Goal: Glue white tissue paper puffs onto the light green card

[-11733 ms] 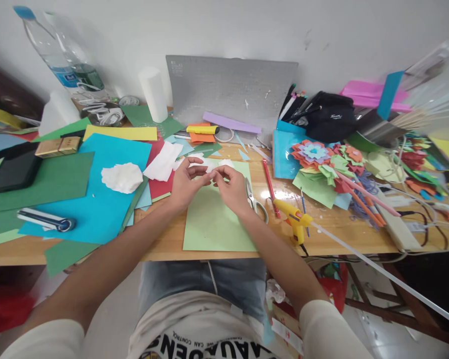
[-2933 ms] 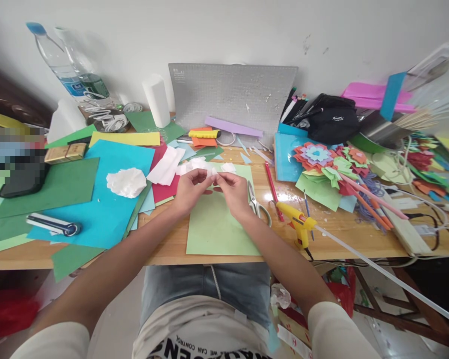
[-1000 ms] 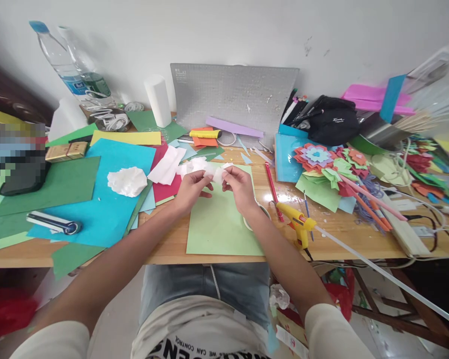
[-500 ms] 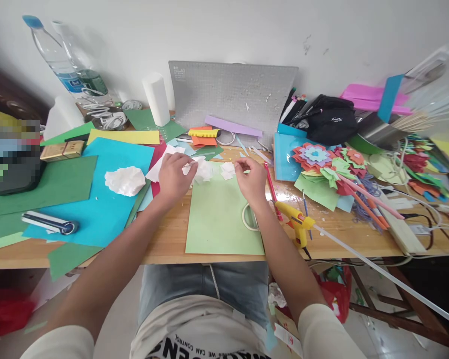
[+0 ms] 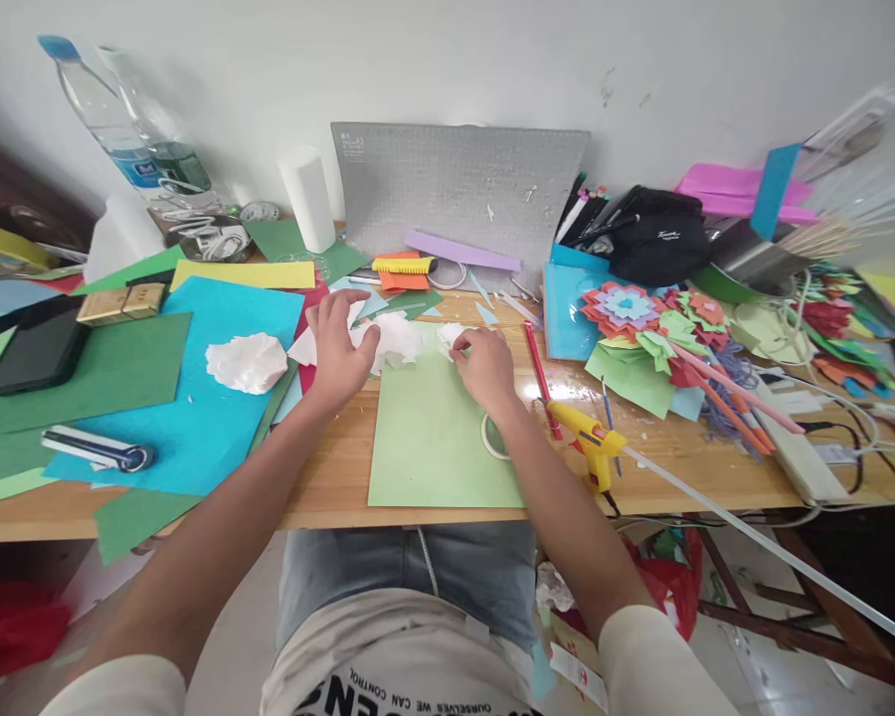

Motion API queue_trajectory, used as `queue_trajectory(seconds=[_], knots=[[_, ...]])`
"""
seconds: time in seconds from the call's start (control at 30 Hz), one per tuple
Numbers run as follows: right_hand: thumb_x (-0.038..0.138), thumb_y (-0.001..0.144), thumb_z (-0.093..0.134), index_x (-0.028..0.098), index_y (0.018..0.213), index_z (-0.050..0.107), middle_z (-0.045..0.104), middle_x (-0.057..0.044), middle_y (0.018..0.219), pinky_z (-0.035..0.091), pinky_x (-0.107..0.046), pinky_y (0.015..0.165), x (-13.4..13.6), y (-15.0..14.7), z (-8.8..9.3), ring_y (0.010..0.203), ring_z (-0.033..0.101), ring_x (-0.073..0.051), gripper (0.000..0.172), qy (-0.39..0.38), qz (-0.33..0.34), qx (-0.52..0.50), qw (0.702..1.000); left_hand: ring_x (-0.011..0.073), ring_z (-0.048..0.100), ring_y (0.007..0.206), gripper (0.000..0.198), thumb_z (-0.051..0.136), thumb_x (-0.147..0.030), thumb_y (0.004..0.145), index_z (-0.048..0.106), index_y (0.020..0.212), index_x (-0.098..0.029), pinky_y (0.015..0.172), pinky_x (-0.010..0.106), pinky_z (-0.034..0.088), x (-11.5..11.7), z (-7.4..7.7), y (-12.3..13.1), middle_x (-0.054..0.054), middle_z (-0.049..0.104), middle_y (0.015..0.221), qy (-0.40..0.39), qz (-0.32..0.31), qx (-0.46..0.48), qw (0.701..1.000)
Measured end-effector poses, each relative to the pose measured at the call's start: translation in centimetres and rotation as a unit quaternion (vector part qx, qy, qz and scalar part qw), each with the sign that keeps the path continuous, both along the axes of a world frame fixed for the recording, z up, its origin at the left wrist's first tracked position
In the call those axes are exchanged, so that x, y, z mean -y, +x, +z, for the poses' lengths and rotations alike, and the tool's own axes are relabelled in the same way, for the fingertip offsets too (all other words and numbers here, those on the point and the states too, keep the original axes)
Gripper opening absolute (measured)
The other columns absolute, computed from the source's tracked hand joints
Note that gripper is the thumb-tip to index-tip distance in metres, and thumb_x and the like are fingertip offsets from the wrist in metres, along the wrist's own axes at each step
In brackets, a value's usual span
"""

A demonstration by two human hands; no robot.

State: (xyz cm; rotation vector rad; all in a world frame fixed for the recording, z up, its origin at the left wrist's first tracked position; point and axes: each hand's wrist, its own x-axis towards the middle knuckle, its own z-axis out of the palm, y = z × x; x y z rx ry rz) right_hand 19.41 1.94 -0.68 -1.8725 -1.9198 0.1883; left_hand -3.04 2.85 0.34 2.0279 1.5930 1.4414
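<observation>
**Both hands coming down onto the white paper bits**

The person is leaning both forearms out over the table (image 5: 320, 487), and the two hands are settling at the far edge of the light green sheet (image 5: 437, 447). The left hand (image 5: 337, 350) is lying palm down with its fingers spread, its grip released. The thumb side is pressing against the fluffy white paper clump (image 5: 399, 338), which is sitting just past the sheet's top left corner. The right hand (image 5: 483, 366) is arching knuckles up, its fingertips dipping onto the small white scrap (image 5: 446, 334) beside that clump. I cannot tell from here whether its grip is pinching the scrap or only touching it. The scissors (image 5: 490, 438) are peeking out from under the right wrist. The red pencil (image 5: 538, 368) and the yellow glue gun (image 5: 586, 430) are lying just to its right.

A second ago the hands were meeting in the air over the sheet, working a white piece between their fingertips. Now they are apart, lower and farther forward, with the white pieces lying on the table.
</observation>
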Motion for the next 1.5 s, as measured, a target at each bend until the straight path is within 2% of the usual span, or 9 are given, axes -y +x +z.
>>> queue_trajectory(seconds=[0.13,0.27,0.37,0.47,0.67,0.8,1.0,1.43,1.5], knots=[[0.018,0.078,0.066,0.019,0.074,0.065,0.068,-0.003,0.077,0.045,-0.033,0.076,0.1,-0.2,0.2,0.075,0.06,-0.019,0.004,0.031,0.021,-0.165,0.986,0.0292,0.05,0.118,0.03,0.059,-0.027,0.084,0.056,0.113,-0.022,0.102,0.046,0.039,0.2,0.0,0.0,0.01,0.061,0.122,0.036,0.018,0.019,0.999],[0.028,0.07,0.076,0.019,0.074,0.064,0.065,0.001,0.07,0.047,-0.028,0.066,0.5,-1.0,0.6,0.065,0.06,-0.014,0.015,-0.023,0.072,-0.404,0.912,0.0259,0.055,0.11,0.03,0.06,-0.026,0.085,0.058,0.114,-0.022,0.091,0.041,0.047,1.3,0.7,0.7,0.011,0.061,0.12,0.055,-0.014,0.043,0.997],[0.036,0.063,0.083,0.019,0.078,0.066,0.067,0.0,0.073,0.049,-0.028,0.068,1.0,-1.6,1.2,0.068,0.061,-0.014,0.028,-0.058,0.105,-0.506,0.854,0.0191,0.061,0.094,0.029,0.058,-0.032,0.09,0.061,0.115,-0.021,0.08,0.034,0.052,2.4,1.4,1.8,0.009,0.065,0.114,-0.024,-0.112,0.122,0.986],[0.038,0.061,0.086,0.02,0.079,0.067,0.067,0.0,0.075,0.049,-0.028,0.068,1.5,-2.0,1.6,0.069,0.061,-0.013,0.031,-0.068,0.114,-0.551,0.824,0.0174,0.064,0.09,0.037,0.064,-0.042,0.087,0.065,0.116,-0.019,0.075,0.03,0.056,3.1,1.5,2.7,0.01,0.067,0.118,-0.152,-0.187,0.209,0.948],[0.041,0.066,0.083,0.021,0.081,0.069,0.067,0.0,0.079,0.051,-0.028,0.071,1.9,-2.5,1.5,0.073,0.061,-0.013,0.029,-0.04,0.129,-0.555,0.821,0.0161,0.063,0.077,0.039,0.076,-0.051,0.075,0.074,0.087,-0.014,0.069,0.028,0.058,3.1,1.2,3.1,0.006,0.069,0.082,-0.293,-0.214,0.31,0.879],[0.043,0.065,0.084,0.021,0.089,0.071,0.068,-0.001,0.081,0.053,-0.03,0.074,1.9,-2.4,1.6,0.077,0.063,-0.015,0.035,-0.07,0.135,-0.54,0.828,0.0135,0.06,0.069,0.039,0.08,-0.052,0.07,0.074,0.081,-0.015,0.061,0.024,0.055,3.0,1.3,3.1,0.003,0.066,0.073,-0.295,-0.193,0.313,0.882],[0.046,0.061,0.085,0.021,0.082,0.073,0.07,-0.001,0.077,0.054,-0.031,0.07,2.0,-2.6,1.7,0.069,0.063,-0.014,0.034,-0.093,0.13,-0.554,0.817,0.0102,0.053,0.059,0.041,0.082,-0.054,0.066,0.068,0.07,-0.016,0.053,0.022,0.049,3.0,1.4,3.2,0.001,0.062,0.066,-0.296,-0.185,0.306,0.886],[0.044,0.061,0.084,0.022,0.082,0.07,0.072,0.0,0.083,0.052,-0.025,0.068,1.5,-1.8,1.8,0.074,0.066,-0.013,0.033,-0.105,0.017,-0.628,0.771,0.0127,0.064,0.069,0.04,0.08,-0.053,0.069,0.066,0.081,-0.017,0.06,0.023,0.055,2.7,1.5,3.0,0.003,0.068,0.079,-0.328,-0.173,0.393,0.841],[0.044,0.061,0.083,0.022,0.081,0.07,0.07,0.0,0.077,0.05,-0.025,0.064,1.0,-1.7,1.5,0.066,0.064,-0.012,0.033,-0.101,0.009,-0.611,0.785,0.0121,0.064,0.068,0.038,0.08,-0.051,0.07,0.066,0.082,-0.017,0.06,0.023,0.054,2.1,1.6,2.5,0.003,0.068,0.08,-0.305,-0.148,0.409,0.847]])
